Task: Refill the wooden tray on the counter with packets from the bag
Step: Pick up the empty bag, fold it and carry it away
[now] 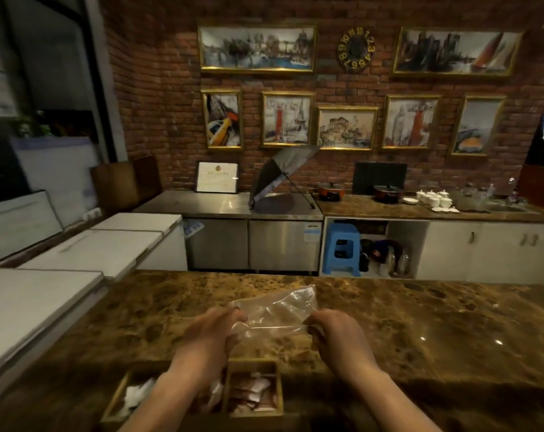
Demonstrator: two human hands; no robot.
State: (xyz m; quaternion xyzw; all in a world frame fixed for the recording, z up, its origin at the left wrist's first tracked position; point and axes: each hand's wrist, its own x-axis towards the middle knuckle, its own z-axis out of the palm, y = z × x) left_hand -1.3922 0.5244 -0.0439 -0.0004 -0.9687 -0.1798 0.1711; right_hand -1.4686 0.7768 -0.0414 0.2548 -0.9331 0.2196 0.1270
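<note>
Both hands, left point(208, 335) and right point(339, 338), had fingers pinched on the clear bag point(275, 311) at centre, above the worktop point(436, 332). Tray point(252, 389) at bottom centre, left forearm covering its middle. Blue stool point(341, 249) behind.

Your hands hold the bag point(275, 310) at frame centre; the tray point(252, 413) (packets point(252, 394) inside, probably) sits below.

Folded umbrella point(278, 179) lies on steel cabinet point(230, 207), frame centre. Blue stool point(341, 247) right of it, below. Framed pictures point(257, 48) hang on brick wall point(158, 88).
</note>
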